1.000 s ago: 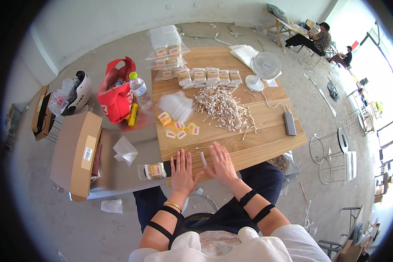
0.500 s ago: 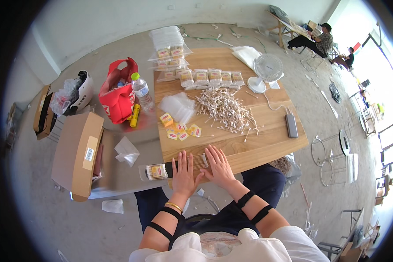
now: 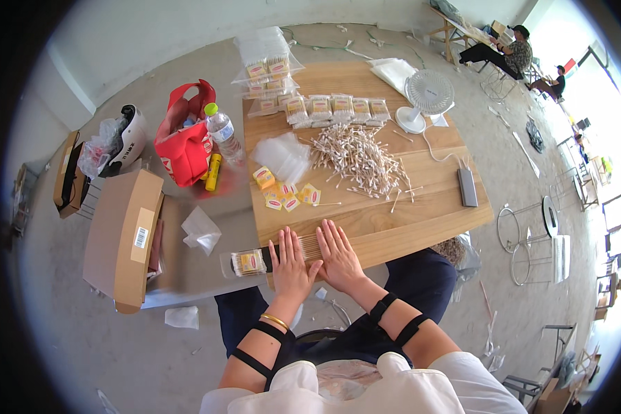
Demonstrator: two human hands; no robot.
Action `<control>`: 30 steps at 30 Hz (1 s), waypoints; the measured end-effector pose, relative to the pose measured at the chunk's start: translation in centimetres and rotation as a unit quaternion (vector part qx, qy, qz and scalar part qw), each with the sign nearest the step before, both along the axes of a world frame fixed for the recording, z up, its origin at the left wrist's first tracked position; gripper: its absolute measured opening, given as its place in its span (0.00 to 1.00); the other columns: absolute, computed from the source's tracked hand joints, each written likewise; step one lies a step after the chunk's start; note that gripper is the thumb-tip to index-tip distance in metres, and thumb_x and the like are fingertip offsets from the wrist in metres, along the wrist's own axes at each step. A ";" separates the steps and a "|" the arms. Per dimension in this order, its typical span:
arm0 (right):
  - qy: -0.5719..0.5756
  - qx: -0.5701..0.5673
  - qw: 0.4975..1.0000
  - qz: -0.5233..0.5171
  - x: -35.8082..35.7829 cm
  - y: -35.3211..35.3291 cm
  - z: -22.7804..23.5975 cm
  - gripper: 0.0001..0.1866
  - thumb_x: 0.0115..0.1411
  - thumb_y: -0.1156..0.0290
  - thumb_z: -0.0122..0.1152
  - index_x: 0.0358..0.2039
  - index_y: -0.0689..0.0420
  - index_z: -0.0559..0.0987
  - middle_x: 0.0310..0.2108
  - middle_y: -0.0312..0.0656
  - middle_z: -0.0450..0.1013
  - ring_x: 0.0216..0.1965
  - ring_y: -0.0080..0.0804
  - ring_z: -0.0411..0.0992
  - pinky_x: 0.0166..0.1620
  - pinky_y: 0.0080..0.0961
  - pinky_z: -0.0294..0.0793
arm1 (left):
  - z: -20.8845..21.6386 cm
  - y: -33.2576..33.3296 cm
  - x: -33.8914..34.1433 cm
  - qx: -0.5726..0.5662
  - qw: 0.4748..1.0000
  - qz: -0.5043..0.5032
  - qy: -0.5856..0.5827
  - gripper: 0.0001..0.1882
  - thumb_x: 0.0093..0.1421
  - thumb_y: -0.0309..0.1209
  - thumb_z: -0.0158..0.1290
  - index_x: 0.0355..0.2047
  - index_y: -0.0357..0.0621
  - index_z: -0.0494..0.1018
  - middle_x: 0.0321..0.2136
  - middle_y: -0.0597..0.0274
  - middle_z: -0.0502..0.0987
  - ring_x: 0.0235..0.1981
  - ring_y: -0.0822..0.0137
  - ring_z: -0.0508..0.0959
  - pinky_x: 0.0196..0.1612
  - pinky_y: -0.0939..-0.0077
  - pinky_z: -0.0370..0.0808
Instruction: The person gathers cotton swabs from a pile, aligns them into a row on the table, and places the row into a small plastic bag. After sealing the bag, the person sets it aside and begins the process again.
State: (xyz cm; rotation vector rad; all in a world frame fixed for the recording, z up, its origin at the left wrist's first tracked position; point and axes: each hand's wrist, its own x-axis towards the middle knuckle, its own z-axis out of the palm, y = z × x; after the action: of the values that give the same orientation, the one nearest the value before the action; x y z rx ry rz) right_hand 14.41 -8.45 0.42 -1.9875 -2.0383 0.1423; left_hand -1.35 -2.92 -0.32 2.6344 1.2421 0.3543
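We count one left hand (image 3: 291,268) and one right hand (image 3: 340,259).
We see five swab packets (image 3: 342,107) along one row's top, one lone swab packet (image 3: 248,263), one desk fan (image 3: 429,92), one grey power bank (image 3: 468,188), one plastic bottle (image 3: 219,130), one red bag (image 3: 183,153), one helmet (image 3: 131,141), four black straps (image 3: 410,330), one gold bangle (image 3: 276,321) and two co-workers (image 3: 517,55); the piled cotton swabs (image 3: 359,162) are too many for us to count.

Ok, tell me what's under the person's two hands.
Thin pale sticks show between the left hand and the right hand, and a dark strip shows just left of the left hand. Whatever lies directly beneath either hand is covered and cannot be told.
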 end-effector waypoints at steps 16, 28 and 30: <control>-0.017 -0.001 1.000 -0.005 0.2 -0.1 0.2 0.46 0.65 0.44 0.49 0.72 0.67 0.54 0.74 0.58 0.46 0.77 0.49 0.41 0.76 0.43 0.40 | 0.6 0.9 -1.1 -0.044 0.995 -0.042 -0.084 0.34 0.72 0.53 0.39 0.68 0.42 0.59 0.71 0.44 0.54 0.73 0.45 0.52 0.73 0.40 0.42; 0.004 0.000 1.000 -0.012 -0.2 0.0 0.2 0.47 0.65 0.41 0.50 0.71 0.66 0.56 0.74 0.57 0.48 0.77 0.48 0.42 0.76 0.44 0.39 | 0.6 4.1 0.7 -0.017 0.999 0.025 -0.019 0.37 0.72 0.55 0.38 0.71 0.42 0.55 0.72 0.47 0.54 0.74 0.46 0.52 0.73 0.41 0.43; 0.010 0.002 1.000 -0.010 -0.2 -0.1 0.2 0.47 0.64 0.42 0.50 0.71 0.66 0.55 0.74 0.57 0.48 0.77 0.48 0.42 0.76 0.44 0.40 | 0.8 4.1 0.4 -0.048 0.994 0.026 -0.100 0.40 0.71 0.55 0.40 0.72 0.36 0.52 0.72 0.45 0.52 0.74 0.46 0.51 0.74 0.42 0.43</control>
State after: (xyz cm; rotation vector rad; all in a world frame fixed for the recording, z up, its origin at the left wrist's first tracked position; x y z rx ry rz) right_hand 14.18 -8.51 0.58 -1.9954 -2.0037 0.1538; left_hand -1.00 1.17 0.50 2.4221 1.2322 0.5384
